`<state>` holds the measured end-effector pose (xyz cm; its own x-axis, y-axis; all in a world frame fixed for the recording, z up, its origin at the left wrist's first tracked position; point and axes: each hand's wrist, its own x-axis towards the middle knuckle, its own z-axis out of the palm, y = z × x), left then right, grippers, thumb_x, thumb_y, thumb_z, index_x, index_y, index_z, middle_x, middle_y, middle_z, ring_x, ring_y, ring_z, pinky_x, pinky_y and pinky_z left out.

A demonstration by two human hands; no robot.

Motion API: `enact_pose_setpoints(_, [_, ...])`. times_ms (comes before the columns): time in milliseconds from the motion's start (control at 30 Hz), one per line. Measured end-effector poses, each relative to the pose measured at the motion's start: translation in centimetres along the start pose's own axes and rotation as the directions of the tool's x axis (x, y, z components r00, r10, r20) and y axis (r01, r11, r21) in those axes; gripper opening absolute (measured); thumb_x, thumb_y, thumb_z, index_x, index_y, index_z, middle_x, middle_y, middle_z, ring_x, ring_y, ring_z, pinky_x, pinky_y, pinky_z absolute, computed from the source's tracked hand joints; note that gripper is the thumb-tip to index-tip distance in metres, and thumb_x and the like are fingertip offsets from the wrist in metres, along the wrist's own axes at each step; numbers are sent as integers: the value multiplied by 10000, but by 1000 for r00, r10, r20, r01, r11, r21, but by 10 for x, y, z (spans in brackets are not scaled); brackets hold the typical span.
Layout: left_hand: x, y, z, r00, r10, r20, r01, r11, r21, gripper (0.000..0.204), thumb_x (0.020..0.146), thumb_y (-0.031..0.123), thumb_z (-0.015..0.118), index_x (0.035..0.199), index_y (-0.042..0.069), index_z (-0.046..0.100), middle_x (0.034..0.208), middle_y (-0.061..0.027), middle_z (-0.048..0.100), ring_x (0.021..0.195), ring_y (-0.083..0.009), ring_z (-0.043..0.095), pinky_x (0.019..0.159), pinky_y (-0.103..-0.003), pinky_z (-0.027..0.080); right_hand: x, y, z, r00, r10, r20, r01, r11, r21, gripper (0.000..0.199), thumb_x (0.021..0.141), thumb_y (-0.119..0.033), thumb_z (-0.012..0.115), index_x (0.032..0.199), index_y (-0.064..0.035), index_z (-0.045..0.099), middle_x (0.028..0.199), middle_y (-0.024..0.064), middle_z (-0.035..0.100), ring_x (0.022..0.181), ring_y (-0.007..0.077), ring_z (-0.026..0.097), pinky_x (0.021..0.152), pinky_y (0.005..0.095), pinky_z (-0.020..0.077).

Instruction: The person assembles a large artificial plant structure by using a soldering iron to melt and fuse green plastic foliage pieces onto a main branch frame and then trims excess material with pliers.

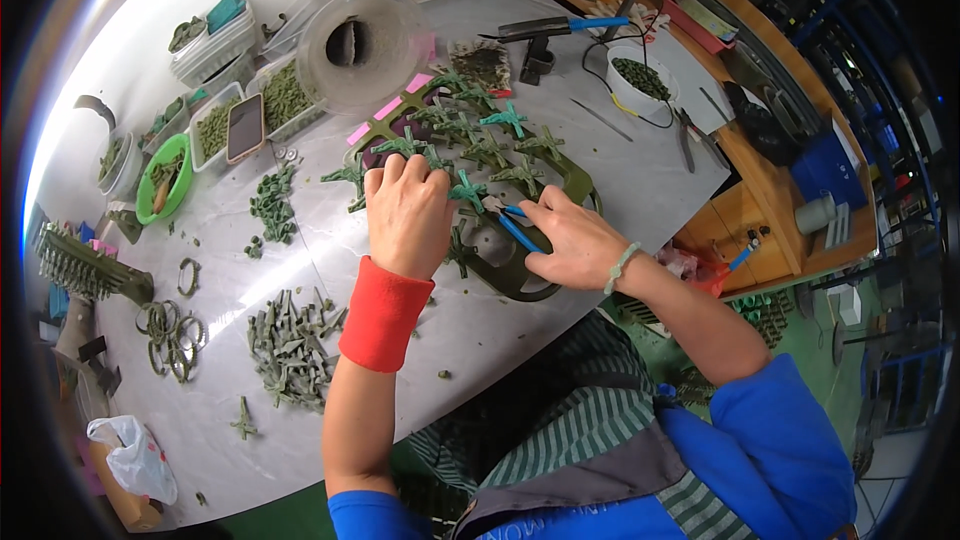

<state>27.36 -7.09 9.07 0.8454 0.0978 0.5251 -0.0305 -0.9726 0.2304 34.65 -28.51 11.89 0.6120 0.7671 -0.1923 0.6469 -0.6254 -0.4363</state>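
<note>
My right hand [578, 238] grips blue-handled pliers [520, 232], its fingers closed round the handles. The jaws touch or nearly touch a green cross-shaped piece [467, 190]. Beside it my left hand [408, 215] is closed, fingers curled down over the green pieces; what they grip is hidden beneath them. Several more cross-shaped pieces [487, 148] stand in rows on a dark green frame [570, 180] with rounded loops. A red wristband [387, 315] circles my left forearm.
Grey-green strips [290, 350] and small green bits [272, 205] lie heaped at the left. Behind them stand a phone [246, 128], a green basket [165, 180] and a clear round tub [385, 65]. A white bowl [640, 105] and loose pliers [700, 135] are at the right.
</note>
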Motion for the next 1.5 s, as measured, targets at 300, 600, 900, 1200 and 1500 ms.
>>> enact_pose_setpoints(300, [2,0,3,1000,19,10,-19,1000,16,168,725,125,781,871,116,697,894,-24,581,931,-248,529,848,-388,381,-8,1,2,999,10,-53,-11,1000,-22,658,722,-314,700,1210,93,530,1141,257,480,1092,438,528,935,480,479])
enact_pose_setpoints(600, [-5,-11,-31,993,-30,-113,19,995,-94,165,763,135,781,901,116,691,837,-17,569,888,-224,539,838,-369,362,-16,-4,4,993,-21,-114,21,1000,-4,690,713,-350,713,1219,66,495,1127,246,468,1100,426,485,943,489,458])
enact_pose_setpoints(900, [-97,-87,-86,903,-425,58,427,904,-10,129,798,177,773,894,126,703,799,0,541,833,-213,530,837,-368,346,3,-23,19,969,-26,-244,11,998,-63,663,717,-356,711,1203,33,483,1085,241,483,1044,416,501,928,491,459])
enact_pose_setpoints(1200, [-129,-106,-66,886,-410,216,429,902,-47,116,769,174,781,859,138,716,776,10,564,831,-212,539,825,-385,356,16,-36,21,977,92,-194,-94,996,-1,779,744,-413,763,1329,-7,448,1172,224,480,1144,392,474,1001,436,411])
enact_pose_setpoints(1500, [-135,-110,-57,892,-372,255,397,916,-51,116,767,159,777,865,142,716,762,10,573,816,-208,536,833,-392,340,26,-45,24,961,121,-249,-111,992,55,777,733,-439,736,1297,37,492,1190,280,516,1166,444,491,1011,470,427])
